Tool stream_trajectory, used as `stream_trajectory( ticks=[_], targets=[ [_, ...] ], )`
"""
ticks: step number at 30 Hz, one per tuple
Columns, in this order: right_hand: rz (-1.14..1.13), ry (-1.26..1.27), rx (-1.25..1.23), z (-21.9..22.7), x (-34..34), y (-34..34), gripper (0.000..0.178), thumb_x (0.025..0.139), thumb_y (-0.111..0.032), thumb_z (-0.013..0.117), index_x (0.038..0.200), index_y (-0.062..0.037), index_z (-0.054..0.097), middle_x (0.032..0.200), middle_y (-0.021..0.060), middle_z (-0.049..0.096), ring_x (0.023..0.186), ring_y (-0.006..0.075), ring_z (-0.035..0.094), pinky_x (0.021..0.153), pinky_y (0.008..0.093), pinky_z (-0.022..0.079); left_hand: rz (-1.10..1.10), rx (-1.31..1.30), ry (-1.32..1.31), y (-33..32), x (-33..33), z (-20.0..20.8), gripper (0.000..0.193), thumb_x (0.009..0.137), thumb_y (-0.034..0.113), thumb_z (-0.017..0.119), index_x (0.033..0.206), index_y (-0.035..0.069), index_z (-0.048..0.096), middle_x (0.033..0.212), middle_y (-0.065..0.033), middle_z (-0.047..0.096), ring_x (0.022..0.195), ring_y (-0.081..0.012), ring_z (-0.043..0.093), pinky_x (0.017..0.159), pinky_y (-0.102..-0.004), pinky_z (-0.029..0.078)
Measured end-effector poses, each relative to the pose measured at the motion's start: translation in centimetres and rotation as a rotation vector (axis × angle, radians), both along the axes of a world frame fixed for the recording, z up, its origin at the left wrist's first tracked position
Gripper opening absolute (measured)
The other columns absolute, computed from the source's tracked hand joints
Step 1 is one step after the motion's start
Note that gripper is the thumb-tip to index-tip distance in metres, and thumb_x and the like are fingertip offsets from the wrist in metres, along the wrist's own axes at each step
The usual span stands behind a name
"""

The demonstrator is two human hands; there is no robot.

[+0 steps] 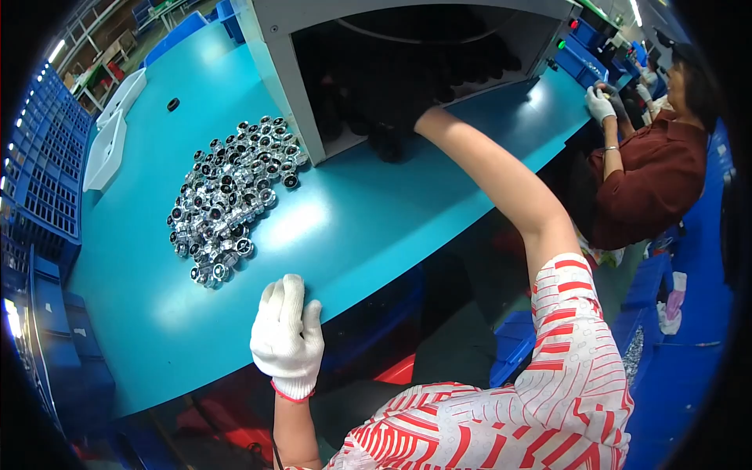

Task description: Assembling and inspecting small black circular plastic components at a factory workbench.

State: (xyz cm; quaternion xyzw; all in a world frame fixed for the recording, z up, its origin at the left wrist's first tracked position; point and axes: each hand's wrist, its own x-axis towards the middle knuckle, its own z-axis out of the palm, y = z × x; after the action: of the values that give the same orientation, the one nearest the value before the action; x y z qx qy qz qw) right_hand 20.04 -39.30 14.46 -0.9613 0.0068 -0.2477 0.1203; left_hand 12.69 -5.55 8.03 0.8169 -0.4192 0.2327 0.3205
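My left hand (288,333), in a white knitted glove with a red cuff edge, rests at the near edge of the turquoise table (345,247). Its fingers are stretched out, the thumb stands apart, and nothing is in it. My right forearm (501,168) reaches into a grey metal cabinet (282,86) with a dark opening. Inside, my right hand is lost in the darkness, so its fingers and anything they hold cannot be made out. Left of the cabinet lies a heap of shiny chrome round parts with black centres (227,196).
One dark ring (172,103) lies apart at the far left, near white trays (106,153). Blue crates (43,172) line the left side. A red and a green button (561,45) sit on the cabinet's right. At right, a person in a dark red shirt (658,184) handles something with gloved hands.
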Motion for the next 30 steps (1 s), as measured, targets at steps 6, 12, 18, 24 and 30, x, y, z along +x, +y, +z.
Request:
stream_trajectory(
  ticks=[6,12,18,24,30],
  targets=[
    [0.216,-0.076,1.16,-1.1,-6.9,5.0,0.038,0.083,-0.007,0.065,0.121,-0.0036,0.057,0.106,0.0113,0.064,0.092,0.0182,0.062,0.083,0.0306,0.05,0.021,-0.002,-0.021,1.1,-0.3,0.4,0.042,0.071,0.004,0.071,0.11,-0.002,0.06,0.095,-0.0179,0.064,0.088,-0.0365,0.062,0.075,-0.0375,0.052],
    [0.239,0.106,1.755,-5.1,-15.3,14.8,0.035,0.086,-0.005,0.062,0.118,0.0048,0.053,0.113,0.0152,0.06,0.102,0.0221,0.06,0.089,0.0348,0.05,-0.068,-0.173,0.188,1.8,-0.6,0.2,0.041,0.068,-0.007,0.071,0.107,0.001,0.062,0.093,-0.02,0.064,0.085,-0.0358,0.064,0.074,-0.0355,0.051],
    [0.182,0.281,1.841,-6.8,-18.5,20.5,0.033,0.086,-0.008,0.064,0.117,0.0028,0.056,0.107,0.0107,0.063,0.097,0.0157,0.059,0.088,0.0282,0.047,-0.125,-0.572,0.907,4.4,-6.6,-1.5,0.07,0.069,-0.001,0.078,0.132,0.0,0.046,0.107,-0.0149,0.063,0.09,-0.0203,0.064,0.082,-0.0298,0.052],
    [0.164,0.544,1.891,-9.0,-20.3,23.6,0.034,0.086,-0.01,0.064,0.118,-0.0003,0.056,0.108,0.0096,0.062,0.098,0.0146,0.058,0.087,0.0272,0.047,-0.123,-0.423,0.89,6.0,-9.0,-2.8,0.074,0.066,-0.002,0.079,0.133,0.0,0.045,0.107,-0.0143,0.06,0.09,-0.0191,0.066,0.077,-0.029,0.055],
    [0.133,0.577,1.778,-10.3,-20.8,25.1,0.033,0.088,-0.014,0.063,0.118,-0.0013,0.057,0.108,0.0085,0.062,0.097,0.0139,0.059,0.085,0.0274,0.047,-0.093,-0.491,1.027,7.6,-10.1,-4.5,0.069,0.067,-0.011,0.074,0.13,-0.001,0.048,0.11,-0.0111,0.057,0.097,-0.0169,0.061,0.081,-0.0275,0.052]
  ],
)
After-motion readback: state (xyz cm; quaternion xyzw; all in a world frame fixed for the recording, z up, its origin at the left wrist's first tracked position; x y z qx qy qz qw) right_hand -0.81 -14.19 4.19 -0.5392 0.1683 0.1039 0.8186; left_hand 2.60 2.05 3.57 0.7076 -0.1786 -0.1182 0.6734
